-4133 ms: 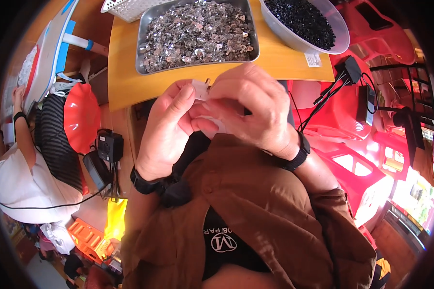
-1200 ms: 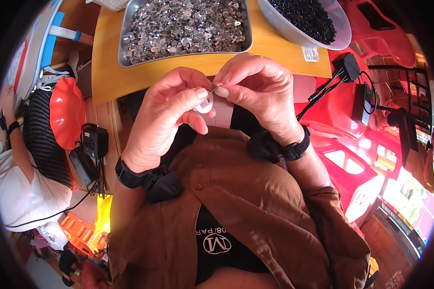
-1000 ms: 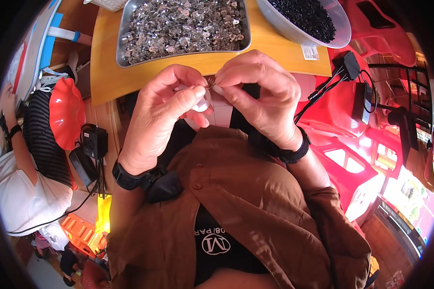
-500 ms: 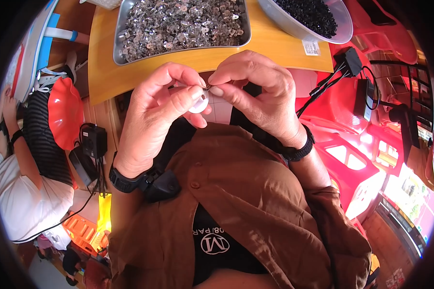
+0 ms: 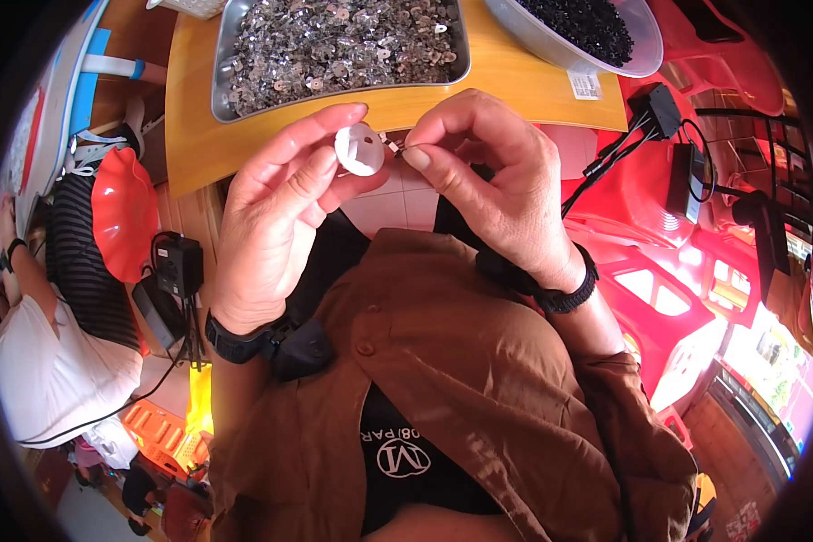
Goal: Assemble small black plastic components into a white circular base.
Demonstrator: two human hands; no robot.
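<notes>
In the middle of the head view, my left hand [image 5: 285, 194] holds a small white round piece [image 5: 356, 151] between thumb and fingers. The piece looks like a shallow cap or disc with a small dark hole. Just to its right, the thumb and forefinger of my right hand [image 5: 501, 176] are pinched at a tiny shiny metal bit [image 5: 394, 147]. Whether that bit touches the white piece I cannot tell. Beyond the hands lies a metal tray [image 5: 469, 63] full of small clear and silvery pieces with round discs among them.
A translucent bowl [image 5: 560, 61] of small black parts stands far right on the yellow table [image 5: 194, 149]. Black adapters with cables [image 5: 655, 113] hang by red plastic chairs [image 5: 637, 212]. At left are a person in a white top [image 5: 68, 366] and an orange scalloped seat [image 5: 122, 212].
The white round piece has tilted and moved left and up with my left hand, showing more of its face. My right fingertips have drawn slightly away to the right.
</notes>
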